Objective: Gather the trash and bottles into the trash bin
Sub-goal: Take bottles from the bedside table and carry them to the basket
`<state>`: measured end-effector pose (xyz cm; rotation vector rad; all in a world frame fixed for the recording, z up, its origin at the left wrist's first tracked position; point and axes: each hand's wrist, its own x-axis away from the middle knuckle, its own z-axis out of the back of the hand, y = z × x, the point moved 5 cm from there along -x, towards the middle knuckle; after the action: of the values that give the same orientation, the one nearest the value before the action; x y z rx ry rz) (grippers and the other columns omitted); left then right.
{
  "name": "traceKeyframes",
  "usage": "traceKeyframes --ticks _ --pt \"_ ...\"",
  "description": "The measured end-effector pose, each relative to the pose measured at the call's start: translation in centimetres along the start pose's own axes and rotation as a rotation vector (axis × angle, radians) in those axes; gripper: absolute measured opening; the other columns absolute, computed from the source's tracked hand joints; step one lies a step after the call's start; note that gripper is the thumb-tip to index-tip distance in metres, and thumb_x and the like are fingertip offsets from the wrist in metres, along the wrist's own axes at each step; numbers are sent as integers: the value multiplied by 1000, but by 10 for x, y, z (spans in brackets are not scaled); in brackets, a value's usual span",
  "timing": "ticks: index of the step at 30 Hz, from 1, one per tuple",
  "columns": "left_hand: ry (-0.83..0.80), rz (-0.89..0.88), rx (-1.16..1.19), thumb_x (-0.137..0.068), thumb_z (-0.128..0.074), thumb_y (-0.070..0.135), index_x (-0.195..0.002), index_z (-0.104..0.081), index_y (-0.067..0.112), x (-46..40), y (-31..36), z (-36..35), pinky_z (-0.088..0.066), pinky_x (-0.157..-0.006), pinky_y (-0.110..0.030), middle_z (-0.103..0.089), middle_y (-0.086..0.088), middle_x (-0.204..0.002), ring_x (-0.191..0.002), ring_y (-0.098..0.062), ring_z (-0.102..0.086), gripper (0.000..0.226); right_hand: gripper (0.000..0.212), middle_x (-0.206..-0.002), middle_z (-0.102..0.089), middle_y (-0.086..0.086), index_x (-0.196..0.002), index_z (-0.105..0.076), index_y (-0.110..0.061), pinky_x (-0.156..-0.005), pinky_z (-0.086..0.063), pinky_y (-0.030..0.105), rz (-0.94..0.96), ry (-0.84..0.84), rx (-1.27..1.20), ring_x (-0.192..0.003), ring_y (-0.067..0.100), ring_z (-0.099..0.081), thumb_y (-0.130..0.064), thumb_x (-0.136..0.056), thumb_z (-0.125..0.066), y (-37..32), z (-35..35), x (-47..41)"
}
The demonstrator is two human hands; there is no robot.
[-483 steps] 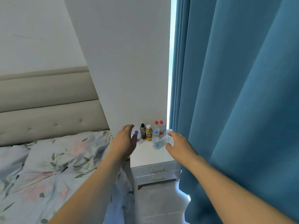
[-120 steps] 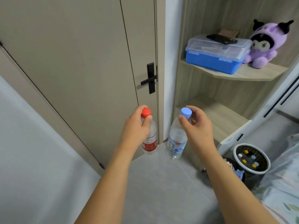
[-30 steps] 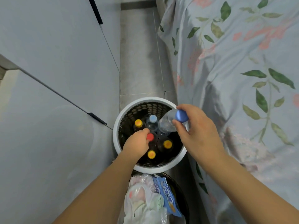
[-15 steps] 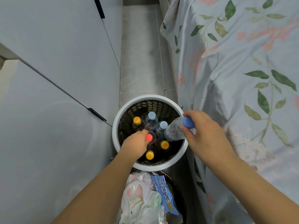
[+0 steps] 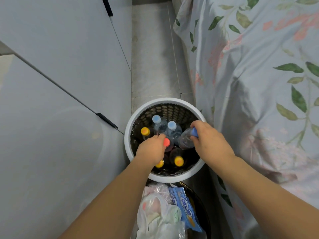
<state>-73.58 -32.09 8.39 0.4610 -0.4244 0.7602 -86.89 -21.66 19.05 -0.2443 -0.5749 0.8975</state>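
Note:
A white-rimmed mesh bin [image 5: 128, 145] stands on the floor between the cabinet and the bed. Inside it stand several bottles with yellow caps [image 5: 145, 131] and light blue caps [image 5: 156, 119]. My left hand [image 5: 151, 150] grips the red-capped bottle [image 5: 166, 142] by its neck, low inside the bin. My right hand [image 5: 208, 144] holds the blue-capped clear bottle [image 5: 185, 140] by its cap, tilted over the bin's right side with its body inside the rim.
A second dark bin [image 5: 202, 204] just below holds plastic bags and a blue wrapper [image 5: 184, 206]. Grey cabinet doors [image 5: 60, 83] close the left side. A floral bedsheet [image 5: 259, 75] hangs on the right. A narrow strip of grey floor [image 5: 151, 57] runs ahead.
Both hands have sunk lower into the white bin over the last second. The blue-capped bottle has slid further inside and the red-capped one has settled among the others.

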Motion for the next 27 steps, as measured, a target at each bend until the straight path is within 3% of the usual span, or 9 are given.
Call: traceKeyframes --ticks 4,9,15,19,22,27 --pt "13 -11 -36 -99 -44 28 -136 -39 21 -2 0 6 -51 -85 -46 -54 -6 -127 -110 -29 -55 38 27 -127 -53 5 -123 -47 -15 -87 -51 43 -14 -63 31 -105 30 -58 -18 -96 -50 0 -12 -5" --pt "25 0 -8 -98 -45 31 -129 -45 20 8 3 17 -52 -84 -46 -54 -5 -125 -108 -27 -55 32 48 -141 -43 4 -137 -38 -13 -101 -37 31 -1 -16 -53 -126 23 -44 -19 -93 -56 2 -2 9" --pt "248 -97 42 -96 -49 27 -119 -50 16 40 32 69 -49 -88 -36 -51 -2 -122 -115 -20 -48 25 57 -143 -41 8 -140 -39 -9 -112 -24 30 60 81 -47 -133 23 -36 -23 -89 -60 -3 41 41" --pt "387 -182 83 -99 -47 23 -140 -43 12 71 67 118 -32 -114 -34 -41 -7 -147 -138 -21 -34 43 64 -148 -35 9 -145 -33 -8 -114 -13 22 96 136 -72 -139 23 -28 -23 -90 -60 -12 91 69" --pt "516 -294 52 -97 -50 20 -135 -49 10 101 103 164 -39 -109 -38 -46 -8 -142 -131 -24 -43 39 62 -152 -31 9 -148 -28 -8 -108 0 11 102 196 -90 -142 21 -24 -19 -93 -56 -19 142 95" --pt "647 -394 62 -95 -56 15 -129 -55 3 167 173 262 -44 -104 -41 -54 -13 -134 -124 -29 -51 36 58 -156 -24 6 -150 -25 -11 -112 -4 17 92 302 -110 -146 18 -17 -18 -98 -49 -33 251 153"
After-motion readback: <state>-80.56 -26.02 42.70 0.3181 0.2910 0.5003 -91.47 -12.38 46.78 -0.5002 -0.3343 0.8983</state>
